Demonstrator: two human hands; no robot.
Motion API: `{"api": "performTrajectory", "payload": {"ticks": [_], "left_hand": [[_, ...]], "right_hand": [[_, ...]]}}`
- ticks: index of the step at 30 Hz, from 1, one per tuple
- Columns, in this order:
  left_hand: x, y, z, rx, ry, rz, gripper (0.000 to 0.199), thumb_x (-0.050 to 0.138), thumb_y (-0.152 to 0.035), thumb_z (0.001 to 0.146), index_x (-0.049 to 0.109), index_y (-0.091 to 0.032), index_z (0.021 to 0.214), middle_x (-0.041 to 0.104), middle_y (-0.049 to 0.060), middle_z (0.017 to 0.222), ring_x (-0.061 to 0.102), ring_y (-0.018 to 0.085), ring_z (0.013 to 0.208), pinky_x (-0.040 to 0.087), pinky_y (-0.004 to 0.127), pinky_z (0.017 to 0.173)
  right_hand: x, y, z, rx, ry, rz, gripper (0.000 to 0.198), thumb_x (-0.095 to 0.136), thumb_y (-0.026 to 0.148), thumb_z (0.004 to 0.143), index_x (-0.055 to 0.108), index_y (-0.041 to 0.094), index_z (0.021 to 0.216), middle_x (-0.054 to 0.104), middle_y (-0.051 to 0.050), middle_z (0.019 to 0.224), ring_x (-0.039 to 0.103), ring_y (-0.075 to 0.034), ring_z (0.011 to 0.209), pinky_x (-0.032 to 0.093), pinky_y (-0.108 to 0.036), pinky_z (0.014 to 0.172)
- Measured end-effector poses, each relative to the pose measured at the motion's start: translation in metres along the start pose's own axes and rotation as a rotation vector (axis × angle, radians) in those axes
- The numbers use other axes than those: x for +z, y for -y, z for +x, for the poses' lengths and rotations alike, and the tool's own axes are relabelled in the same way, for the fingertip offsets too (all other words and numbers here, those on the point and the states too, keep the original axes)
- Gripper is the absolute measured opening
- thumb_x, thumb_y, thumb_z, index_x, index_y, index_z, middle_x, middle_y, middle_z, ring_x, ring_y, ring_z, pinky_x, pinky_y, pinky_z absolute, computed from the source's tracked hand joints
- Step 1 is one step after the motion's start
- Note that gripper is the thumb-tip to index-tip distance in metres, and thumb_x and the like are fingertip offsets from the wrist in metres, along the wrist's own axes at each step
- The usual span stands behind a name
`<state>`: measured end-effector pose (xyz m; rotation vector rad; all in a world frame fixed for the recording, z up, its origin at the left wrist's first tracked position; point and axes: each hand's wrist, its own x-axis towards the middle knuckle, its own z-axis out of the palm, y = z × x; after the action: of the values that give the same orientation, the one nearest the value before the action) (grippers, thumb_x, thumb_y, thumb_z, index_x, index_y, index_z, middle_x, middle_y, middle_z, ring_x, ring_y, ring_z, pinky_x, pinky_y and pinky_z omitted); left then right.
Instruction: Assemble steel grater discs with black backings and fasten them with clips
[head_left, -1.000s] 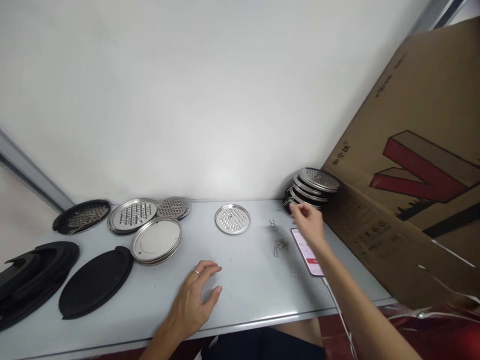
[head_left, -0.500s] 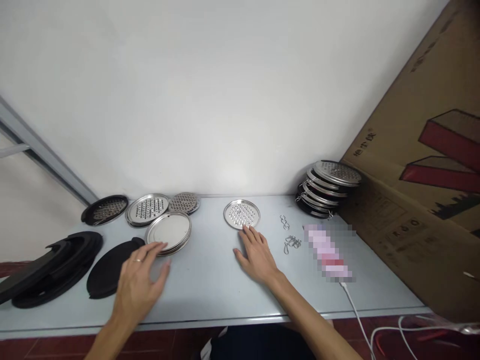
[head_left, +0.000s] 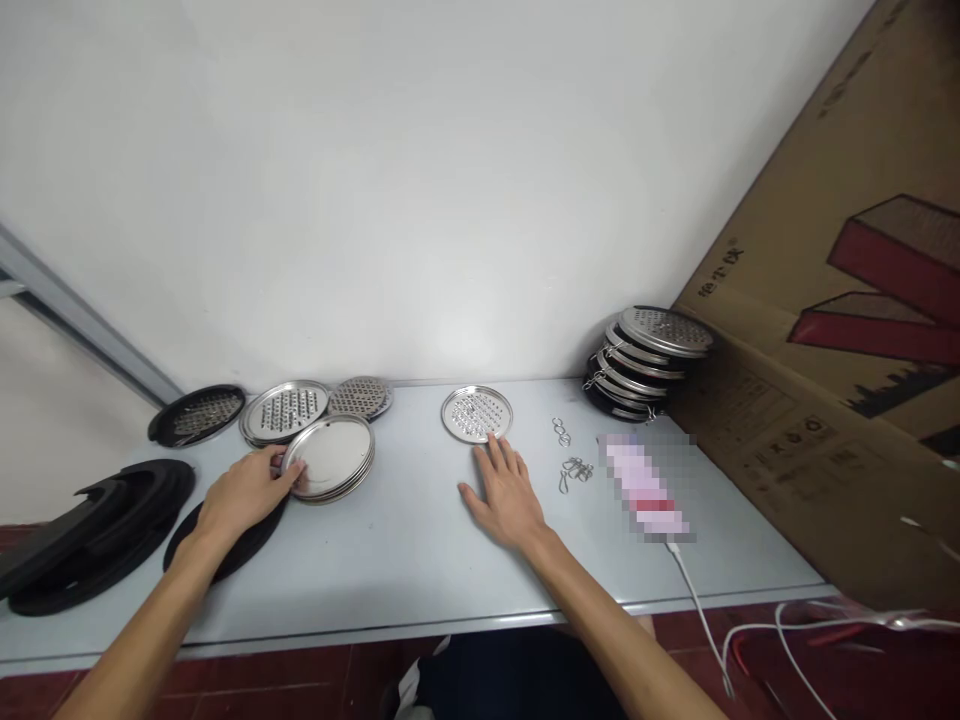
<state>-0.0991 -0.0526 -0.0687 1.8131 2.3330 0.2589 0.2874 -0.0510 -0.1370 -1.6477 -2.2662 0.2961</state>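
Note:
My left hand (head_left: 247,490) pinches the left edge of a plain round metal disc (head_left: 330,450), with the thumb on top and the fingers at its side. This disc tops a stack of similar rimmed discs. My right hand (head_left: 506,495) lies palm down with fingers apart, its fingertips at the near rim of a round grater disc (head_left: 478,412). To the right are linked metal rings (head_left: 561,432) and a small heap of metal clips (head_left: 577,472). A black round piece (head_left: 251,540) is partly hidden under my left forearm.
Several grater discs (head_left: 286,410) lie by the wall at left, near a black-rimmed one (head_left: 199,415). Black curved parts (head_left: 105,540) pile at far left. Stacked graters (head_left: 649,365) lean by a cardboard box (head_left: 795,440). A blurred pink item (head_left: 641,485) has a white cable (head_left: 697,600).
My left hand has moved left from over the near side of the stack and closed on its left edge. My right hand stays by the grater disc. The view has shifted slightly.

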Motion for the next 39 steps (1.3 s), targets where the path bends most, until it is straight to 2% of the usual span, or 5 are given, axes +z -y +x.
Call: {"api": "performTrajectory", "payload": {"ticks": [12, 19, 25, 33, 39], "left_hand": [[-0.040, -0.042, -0.025, -0.011, -0.327, -0.175, 0.034, 0.045, -0.041, 0.097, 0.060, -0.014, 0.113, 0.069, 0.002, 0.093, 0.068, 0.019, 0.076, 0.051, 0.029, 0.076], [0.031, -0.101, -0.062, 0.295, 0.045, -0.476, 0.029, 0.044, -0.043, 0.097, 0.061, -0.020, 0.103, 0.072, 0.003, 0.086, 0.070, 0.020, 0.073, 0.053, 0.028, 0.068], [0.060, -0.140, -0.075, 0.449, 0.080, -0.149, 0.025, 0.044, -0.032, 0.099, 0.064, -0.020, 0.106, 0.073, 0.005, 0.087, 0.071, 0.022, 0.080, 0.049, 0.031, 0.068], [0.014, -0.143, 0.024, 0.288, -0.125, 0.051, 0.056, 0.052, -0.051, 0.091, 0.055, -0.014, 0.133, 0.061, 0.020, 0.131, 0.058, 0.038, 0.122, 0.044, 0.047, 0.101], [-0.003, -0.115, 0.119, 0.087, -0.016, 0.126, 0.098, 0.069, -0.078, 0.059, 0.060, -0.004, 0.123, 0.059, 0.034, 0.131, 0.050, 0.053, 0.127, 0.044, 0.060, 0.097]], "right_hand": [[0.006, -0.007, -0.001, 0.010, -0.164, 0.271, 0.050, 0.052, 0.041, 0.096, 0.052, 0.015, 0.139, 0.036, -0.019, 0.161, 0.029, -0.037, 0.149, 0.029, -0.055, 0.119], [0.004, -0.018, 0.000, 0.077, -0.400, 0.586, 0.038, 0.035, 0.043, 0.105, 0.056, 0.019, 0.125, 0.052, -0.017, 0.143, 0.048, -0.028, 0.136, 0.039, -0.050, 0.114], [0.001, -0.020, 0.001, 0.102, -0.460, 0.675, 0.035, 0.038, 0.046, 0.104, 0.060, 0.021, 0.113, 0.059, -0.014, 0.128, 0.055, -0.027, 0.125, 0.046, -0.046, 0.105], [0.005, -0.021, 0.003, 0.084, -0.478, 0.726, 0.030, 0.041, 0.044, 0.103, 0.060, 0.022, 0.111, 0.060, -0.012, 0.123, 0.056, -0.027, 0.121, 0.046, -0.047, 0.104], [0.007, -0.024, 0.007, 0.100, -0.509, 0.750, 0.026, 0.042, 0.041, 0.102, 0.060, 0.023, 0.109, 0.062, -0.011, 0.116, 0.059, -0.027, 0.113, 0.049, -0.046, 0.098]]}}
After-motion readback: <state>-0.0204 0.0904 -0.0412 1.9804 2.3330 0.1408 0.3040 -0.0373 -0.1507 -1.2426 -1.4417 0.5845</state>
